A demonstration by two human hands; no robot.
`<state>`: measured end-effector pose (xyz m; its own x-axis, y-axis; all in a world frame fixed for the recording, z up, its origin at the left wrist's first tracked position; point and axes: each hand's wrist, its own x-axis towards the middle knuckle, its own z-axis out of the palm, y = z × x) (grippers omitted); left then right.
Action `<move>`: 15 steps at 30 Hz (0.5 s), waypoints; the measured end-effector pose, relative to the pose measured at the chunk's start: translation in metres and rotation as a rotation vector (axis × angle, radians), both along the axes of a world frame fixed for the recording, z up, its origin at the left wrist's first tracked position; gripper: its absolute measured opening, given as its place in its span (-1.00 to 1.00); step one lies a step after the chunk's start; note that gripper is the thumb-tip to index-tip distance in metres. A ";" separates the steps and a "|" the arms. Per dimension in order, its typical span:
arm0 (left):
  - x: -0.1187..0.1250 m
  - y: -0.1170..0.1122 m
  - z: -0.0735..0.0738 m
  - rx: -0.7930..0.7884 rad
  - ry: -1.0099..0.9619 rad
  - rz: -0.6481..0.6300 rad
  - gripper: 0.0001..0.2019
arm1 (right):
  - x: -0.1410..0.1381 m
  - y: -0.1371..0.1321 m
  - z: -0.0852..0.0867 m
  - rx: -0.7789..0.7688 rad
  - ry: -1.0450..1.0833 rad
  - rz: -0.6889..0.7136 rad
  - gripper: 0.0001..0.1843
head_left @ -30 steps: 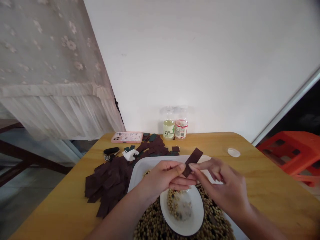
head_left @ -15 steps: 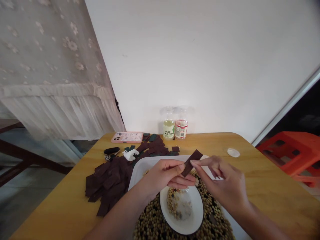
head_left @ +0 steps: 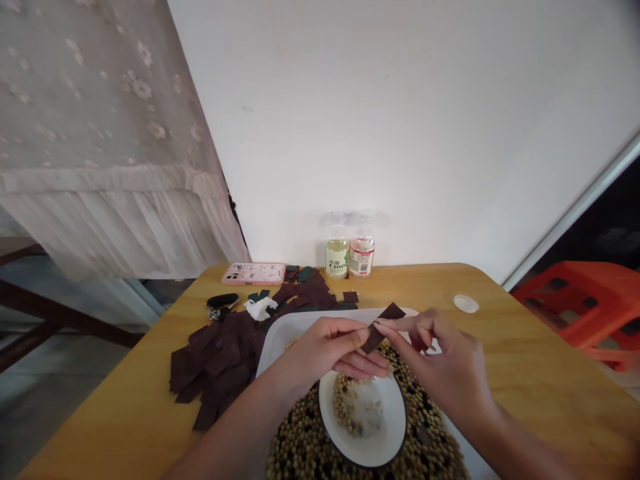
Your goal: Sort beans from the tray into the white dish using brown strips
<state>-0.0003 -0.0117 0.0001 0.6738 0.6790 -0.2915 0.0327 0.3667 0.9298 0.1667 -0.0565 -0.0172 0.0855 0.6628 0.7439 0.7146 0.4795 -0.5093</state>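
A dark brown strip [head_left: 376, 331] of card or cloth stands above a white tray, pinched between my left hand [head_left: 325, 350] and my right hand [head_left: 440, 363]. My left thumb and fingers hold its lower part, while my right fingertips press across its upper part. Beneath my hands is a white bowl [head_left: 363, 453] with a dark rim, holding pale beans and a whitish patch. Around the bowl, a heap of mixed pale and dark beans [head_left: 300, 433] fills the white tray [head_left: 295, 325]. My left forearm partly hides the heap.
Left of the tray lies a pile of dark brown strips [head_left: 220, 353] on the yellow wooden table [head_left: 125, 393]. Behind are a white tissue [head_left: 260, 309], a pink-cased phone [head_left: 254, 273], and two plastic bottles [head_left: 349, 257]. A white lid [head_left: 466, 304] lies right; an orange stool [head_left: 575, 307] stands beyond the table.
My right hand has moved left, closer to my left hand, and its fingers now lie across the strip. The strip's upper end leans lower toward the right.
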 end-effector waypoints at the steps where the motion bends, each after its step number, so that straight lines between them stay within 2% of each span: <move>1: 0.000 0.000 0.000 0.000 -0.002 0.000 -0.74 | 0.000 0.000 0.001 -0.007 0.003 0.001 -0.60; 9: 0.001 -0.001 0.002 0.043 0.038 0.005 -0.72 | 0.000 0.002 0.003 -0.059 0.024 0.003 -0.64; 15: 0.001 -0.002 0.002 0.055 0.034 -0.016 -0.72 | 0.001 0.001 0.001 -0.021 0.033 -0.023 -0.66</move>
